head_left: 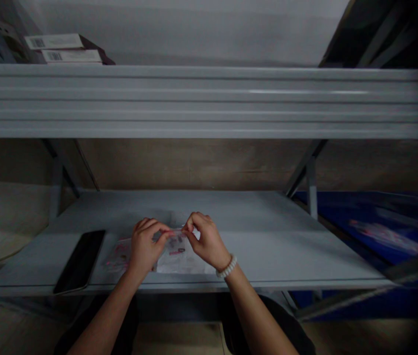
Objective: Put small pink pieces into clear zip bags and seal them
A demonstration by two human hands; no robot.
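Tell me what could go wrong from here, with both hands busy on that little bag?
The left hand and right hand pinch the clear plastic bag only by its top, so it could slip and perhaps spill if open; I can't tell whether it is.

The black tablet reaches the front edge of the gray shelf, near the left forearm, so a nudge might knock it off.

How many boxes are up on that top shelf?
2: the upper box lies flat on the lower box, towards the left end of the top shelf. More may be hidden behind the shelf's front edge.
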